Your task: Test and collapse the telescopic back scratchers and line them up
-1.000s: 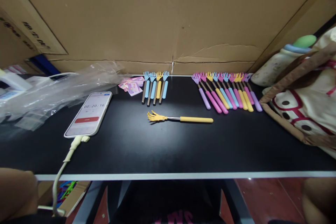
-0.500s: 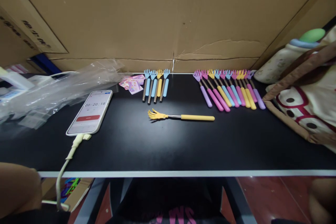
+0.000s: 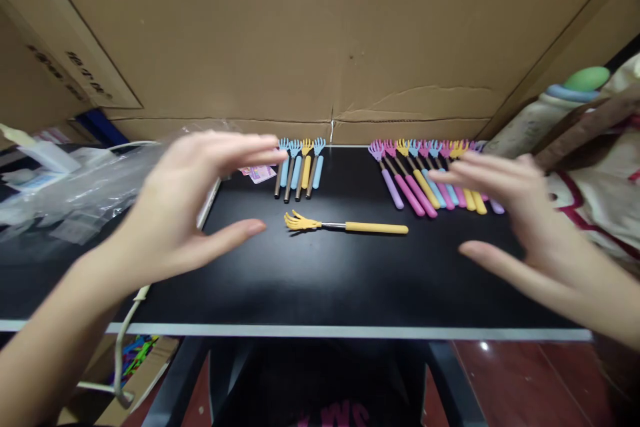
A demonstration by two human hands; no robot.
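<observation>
A yellow back scratcher (image 3: 345, 225) with a claw head lies extended in the middle of the black table (image 3: 320, 287). My left hand (image 3: 190, 200) hovers open to its left, fingers stretched toward it, holding nothing. On the scratcher's right, my right hand (image 3: 520, 213) is open too, fingers spread and empty. Behind them lie a small group of blue and yellow scratchers (image 3: 299, 167) and a longer row of several pink, purple, yellow and blue ones (image 3: 425, 177), partly hidden by my right fingers.
A cardboard wall (image 3: 320, 40) closes the back. Clear plastic bags (image 3: 75, 187) lie at the left, a phone cable (image 3: 125, 327) hangs off the front edge, pink cards (image 3: 260, 173) sit by the small group, and a cloth bag (image 3: 595, 167) stands at the right.
Both hands have come up from below the table edge and now hover open on either side of the yellow scratcher. My left hand now covers the phone.
</observation>
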